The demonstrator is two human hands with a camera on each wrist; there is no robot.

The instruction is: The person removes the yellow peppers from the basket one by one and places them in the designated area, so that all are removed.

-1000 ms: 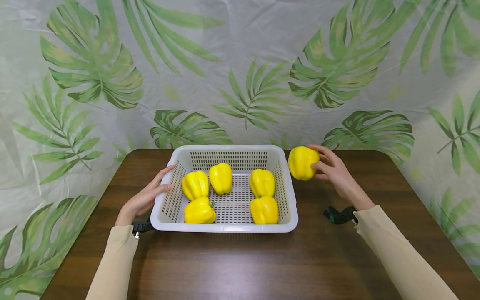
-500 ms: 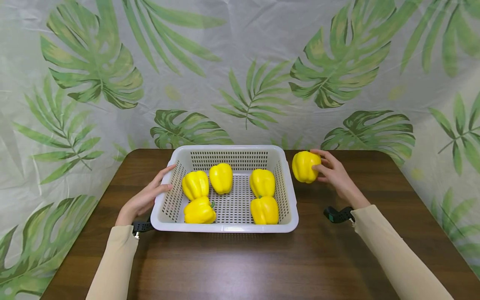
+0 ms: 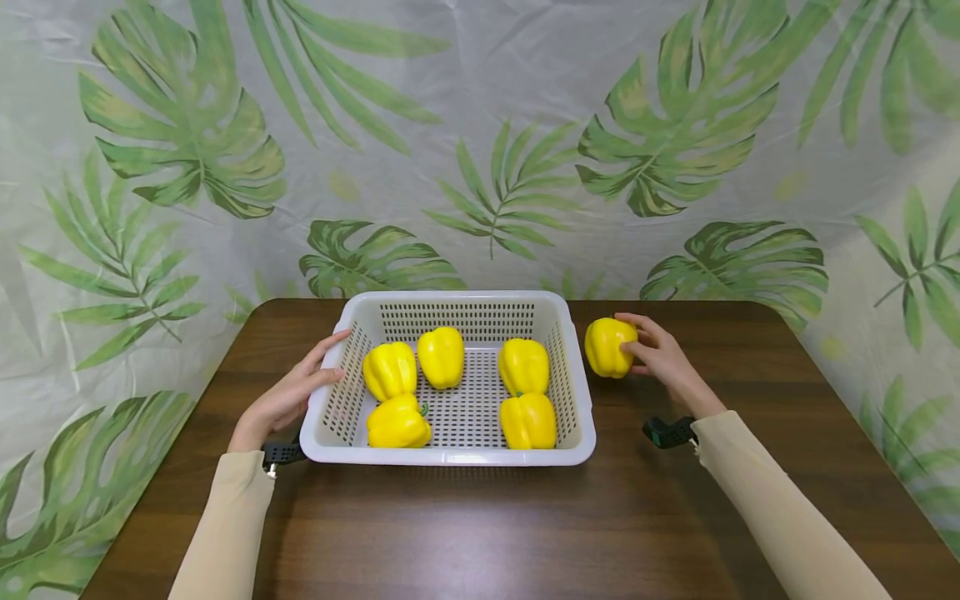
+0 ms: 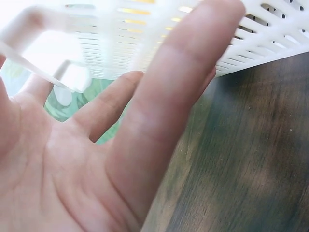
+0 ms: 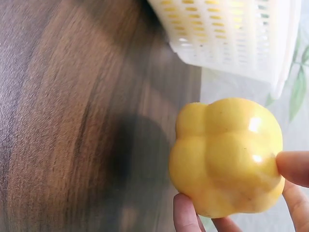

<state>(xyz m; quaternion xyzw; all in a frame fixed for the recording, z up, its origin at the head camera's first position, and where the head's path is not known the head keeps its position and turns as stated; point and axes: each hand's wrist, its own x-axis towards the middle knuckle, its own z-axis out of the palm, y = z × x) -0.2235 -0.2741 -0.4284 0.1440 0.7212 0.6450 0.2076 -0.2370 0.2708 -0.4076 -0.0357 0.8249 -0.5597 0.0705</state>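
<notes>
Where the right fingers (image 5: 186,212) end, they grasp a yellow pepper (image 3: 607,348) from its far right side, thumb opposing the fingertips; the right hand (image 3: 662,357) reaches in behind them. To handle this pepper well, I would keep that light, wide hold, since the glossy, lobed skin could slip if pinched at too few places, and seat the fingertips in its grooves. I would also keep the fingertips clear of the pepper's underside, so that it can meet the surface (image 3: 450,533) squarely.

Just left of the right fingers stands the end wall of a white slotted basket (image 3: 450,456); a small swing that way could knock it. At its opposite end, the left hand (image 3: 288,396) has its fingers hooked over the rim, which should help steady it. Between the two sets of fingers, five other peppers (image 3: 442,358) lie inside: three nearer the left fingers, two nearer the right. Beyond the fingers hangs a leaf-patterned backdrop (image 3: 495,67).

Whether the held pepper touches the surface or hangs just over it, I cannot tell. Its stem is not plain to see, and its side against the palm is hidden. From the head view, the basket wall covers part of the left fingers; their own wrist view is washed out near the rim, and both sleeves (image 3: 225,517) are cut off below.
</notes>
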